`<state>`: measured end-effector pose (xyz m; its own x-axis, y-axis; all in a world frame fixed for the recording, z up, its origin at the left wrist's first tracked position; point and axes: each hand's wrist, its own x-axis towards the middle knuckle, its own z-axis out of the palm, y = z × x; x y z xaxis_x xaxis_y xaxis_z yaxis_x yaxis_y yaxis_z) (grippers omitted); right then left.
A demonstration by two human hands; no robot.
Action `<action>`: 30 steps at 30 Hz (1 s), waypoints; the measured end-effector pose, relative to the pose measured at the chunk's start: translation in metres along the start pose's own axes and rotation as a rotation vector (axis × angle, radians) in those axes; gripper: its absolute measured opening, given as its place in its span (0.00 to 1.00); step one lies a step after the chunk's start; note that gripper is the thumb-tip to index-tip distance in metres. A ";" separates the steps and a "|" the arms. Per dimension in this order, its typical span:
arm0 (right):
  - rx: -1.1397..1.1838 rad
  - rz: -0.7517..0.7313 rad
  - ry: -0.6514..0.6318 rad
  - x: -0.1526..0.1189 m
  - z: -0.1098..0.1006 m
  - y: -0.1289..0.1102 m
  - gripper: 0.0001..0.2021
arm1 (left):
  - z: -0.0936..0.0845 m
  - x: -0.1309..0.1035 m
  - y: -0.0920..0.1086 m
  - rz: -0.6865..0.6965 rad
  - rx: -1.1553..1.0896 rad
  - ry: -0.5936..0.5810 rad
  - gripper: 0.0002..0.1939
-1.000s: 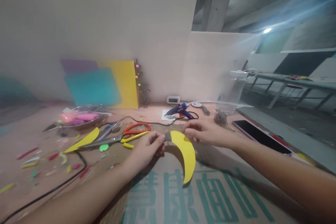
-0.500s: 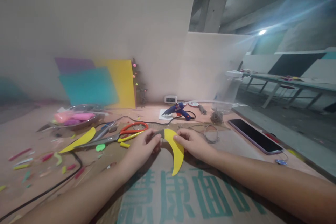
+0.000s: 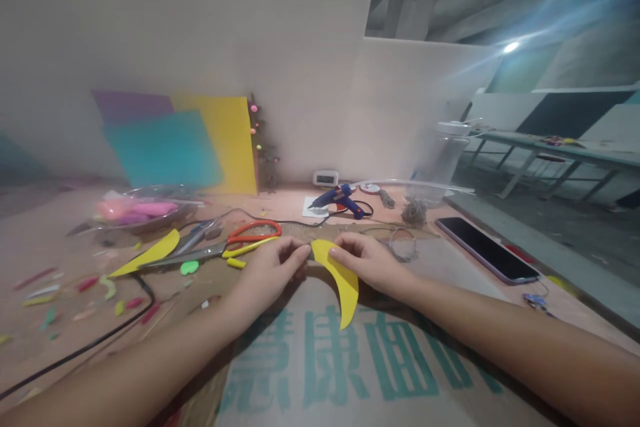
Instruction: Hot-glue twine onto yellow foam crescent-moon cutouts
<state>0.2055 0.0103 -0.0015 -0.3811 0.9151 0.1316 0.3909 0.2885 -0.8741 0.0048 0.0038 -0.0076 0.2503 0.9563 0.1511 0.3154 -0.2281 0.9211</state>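
Note:
A yellow crescent-shaped cut-out (image 3: 345, 287), of paper or thin foam, hangs between my hands with its point downward. My right hand (image 3: 367, 260) pinches its upper part between thumb and fingers. My left hand (image 3: 280, 267) is closed in a pinch at the crescent's upper left end, on a small grey-brown piece that is mostly hidden by the fingertips. Just left of that hand lie scissors (image 3: 250, 232) with red and yellow handles. A second yellow cut-out (image 3: 153, 255) lies beside their blades.
A blue glue gun (image 3: 340, 199) lies behind my hands, near a small white clock (image 3: 325, 178). To the right are a phone (image 3: 487, 250) and twine (image 3: 414, 211). Colourful scraps, a black cord (image 3: 100, 343) and a clear bowl (image 3: 150, 210) occupy the left. Coloured sheets (image 3: 165, 147) lean behind.
The crescent has turned slightly, its lower point swinging right. My left fingers have closed over more of the grey-brown piece. The view has tilted down a little.

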 end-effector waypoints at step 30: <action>-0.278 -0.182 0.109 -0.006 0.001 -0.006 0.11 | -0.003 -0.004 -0.001 0.356 0.313 0.134 0.09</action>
<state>0.2048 0.0025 0.0020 -0.3799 0.8621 0.3353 0.5440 0.5014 -0.6728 0.0006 0.0005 -0.0085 0.2790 0.8195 0.5006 0.4964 -0.5693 0.6554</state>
